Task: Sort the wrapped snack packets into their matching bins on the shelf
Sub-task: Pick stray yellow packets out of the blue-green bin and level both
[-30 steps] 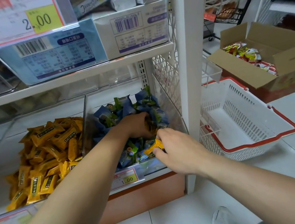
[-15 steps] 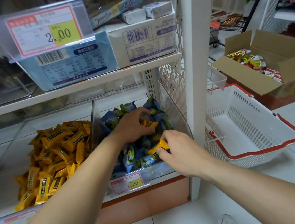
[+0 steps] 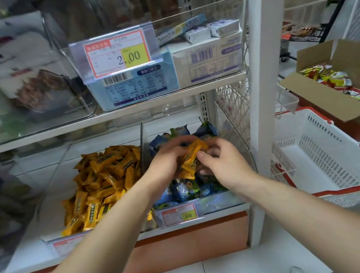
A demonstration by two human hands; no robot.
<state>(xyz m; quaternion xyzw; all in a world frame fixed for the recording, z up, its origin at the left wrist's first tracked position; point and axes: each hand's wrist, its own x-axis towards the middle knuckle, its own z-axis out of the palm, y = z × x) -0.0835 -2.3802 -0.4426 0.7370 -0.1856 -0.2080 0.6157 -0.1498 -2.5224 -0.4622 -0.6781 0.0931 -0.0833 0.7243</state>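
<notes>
Both hands meet above the right clear bin (image 3: pixel 231 134), which holds blue and green packets (image 3: pixel 185 190). My left hand (image 3: pixel 166 160) grips a bunch of orange packets (image 3: pixel 192 157) lifted over that bin. My right hand (image 3: pixel 221 163) pinches the same bunch from the right with thumb and fingers. The left clear bin (image 3: pixel 53 181) is piled with matching orange packets (image 3: pixel 102 179). The hands hide part of the blue pile.
A white post (image 3: pixel 265 80) stands right of the bins. A white basket with red rim (image 3: pixel 327 159) sits on the floor beside it, with an open cardboard box (image 3: pixel 333 99) of red and yellow packets behind. Boxes (image 3: pixel 206 60) fill the upper shelf.
Both hands rose out of the blue pile and came together. The right hand brought its orange packet up to the ones in the left hand. The camera tilted upward.
</notes>
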